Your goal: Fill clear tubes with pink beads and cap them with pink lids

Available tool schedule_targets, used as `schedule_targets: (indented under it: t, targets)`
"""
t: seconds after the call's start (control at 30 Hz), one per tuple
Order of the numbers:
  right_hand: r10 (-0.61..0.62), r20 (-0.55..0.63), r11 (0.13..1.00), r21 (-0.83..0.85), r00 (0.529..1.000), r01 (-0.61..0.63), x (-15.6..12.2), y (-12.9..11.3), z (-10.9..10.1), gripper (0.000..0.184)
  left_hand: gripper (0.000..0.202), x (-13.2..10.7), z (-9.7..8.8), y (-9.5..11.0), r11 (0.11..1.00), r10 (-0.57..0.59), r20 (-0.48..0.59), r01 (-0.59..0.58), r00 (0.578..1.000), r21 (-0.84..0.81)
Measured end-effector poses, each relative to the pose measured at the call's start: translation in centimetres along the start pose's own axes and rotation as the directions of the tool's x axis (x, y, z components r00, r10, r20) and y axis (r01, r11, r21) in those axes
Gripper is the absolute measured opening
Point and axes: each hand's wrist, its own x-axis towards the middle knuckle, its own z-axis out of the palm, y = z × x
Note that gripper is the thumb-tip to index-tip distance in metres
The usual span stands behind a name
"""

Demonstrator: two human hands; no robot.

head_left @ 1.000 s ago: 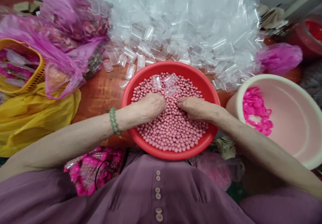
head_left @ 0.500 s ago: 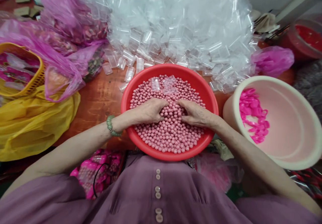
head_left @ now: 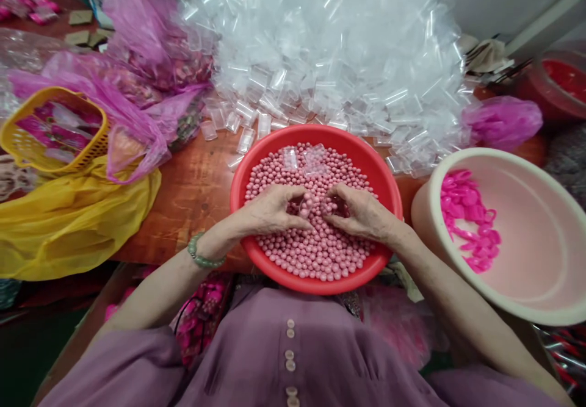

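A red basin (head_left: 315, 284) full of round pink beads (head_left: 315, 260) stands in front of me. My left hand (head_left: 277, 208), a green bead bracelet on its wrist, curls its thumb and fingers around a clear plastic case (head_left: 304, 207) with pink beads at its mouth. Facing it, my right hand (head_left: 359, 212) grips another clear case, mostly hidden by the fingers, low over the beads. The two hands are apart, with beads between them. A few loose clear cases (head_left: 314, 155) lie on the beads near the basin's far side.
Behind the basin rises a large heap of clear plastic cases (head_left: 329, 47). To the right stands a cream tub (head_left: 526, 242) with bright pink plastic pieces (head_left: 469, 212). At left are a yellow basket (head_left: 89, 154), a yellow bag (head_left: 82, 224) and pink plastic bags (head_left: 141, 22) on the wooden table (head_left: 187, 193).
My hands have come up out of the beads, with fingers and thumbs now more visible around the clear cases. The whole view has shifted slightly, showing more of the left side.
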Motion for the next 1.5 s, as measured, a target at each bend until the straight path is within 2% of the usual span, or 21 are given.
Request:
schedule_targets:
  t: [0.1,0.23,0.4,0.6,0.73,0.83,0.9,0.97,1.1,1.23,1.33,1.5]
  targets:
    - [0.024,0.008,1.000,0.011,1.000,-0.024,0.1,0.0,0.4,0.013,0.033,-0.1,-0.1,-0.1,0.991,0.015,-0.045,-0.021,0.999,-0.133]
    - [0.018,0.014,1.000,-0.009,1.000,-0.018,0.2,0.1,0.9,0.014,0.032,-0.2,-0.1,-0.3,0.990,0.049,-0.087,-0.059,0.995,-0.125]
    - [0.015,0.012,0.999,-0.038,1.000,-0.015,0.4,0.2,1.4,0.016,0.027,-0.7,0.2,-0.1,0.951,0.028,-0.024,-0.034,0.999,-0.306]
    - [0.042,0.051,0.998,-0.058,0.998,-0.039,0.3,0.0,0.9,0.015,0.025,-1.0,0.9,-0.2,0.815,-0.059,-0.036,0.027,0.998,-0.578]
    - [0.045,0.102,0.983,-0.184,0.994,-0.026,-0.1,-0.6,-0.4,0.017,0.029,-1.1,1.1,-0.2,0.646,-0.111,-0.040,0.042,0.993,-0.762]
    - [-0.013,0.046,0.973,-0.231,0.999,0.024,-0.4,-1.5,-1.8,0.026,0.032,-1.4,0.9,0.1,0.575,-0.125,-0.036,0.042,0.992,-0.817]
    - [-0.092,-0.031,0.984,-0.159,0.995,0.086,-0.2,-2.4,-2.7,0.034,0.035,-1.7,0.9,0.5,0.576,-0.109,-0.034,0.035,0.993,-0.817]
    - [-0.181,-0.094,0.983,-0.025,0.979,0.179,0.5,-3.5,-3.4,0.034,0.036,-1.8,0.9,0.7,0.609,-0.088,-0.035,0.026,0.995,-0.793]
    - [-0.261,-0.099,0.943,0.184,0.960,0.276,2.6,-5.1,-3.8,0.022,0.036,-1.6,1.2,0.4,0.685,-0.038,-0.028,0.006,0.999,-0.729]
    - [-0.289,-0.046,0.930,0.225,0.956,0.292,4.2,-5.5,-3.6,0.015,0.038,-1.6,1.1,-0.4,0.719,0.002,-0.003,-0.004,1.000,-0.695]
    - [-0.295,0.001,0.930,0.228,0.955,0.287,4.7,-5.2,-3.4,0.012,0.039,-1.7,1.0,-0.7,0.713,0.027,0.036,0.006,0.999,-0.702]
    - [-0.192,-0.015,0.905,0.385,0.981,0.183,4.7,-4.5,-2.6,0.015,0.033,-1.9,0.8,-0.6,0.596,-0.019,0.043,0.045,0.999,-0.802]
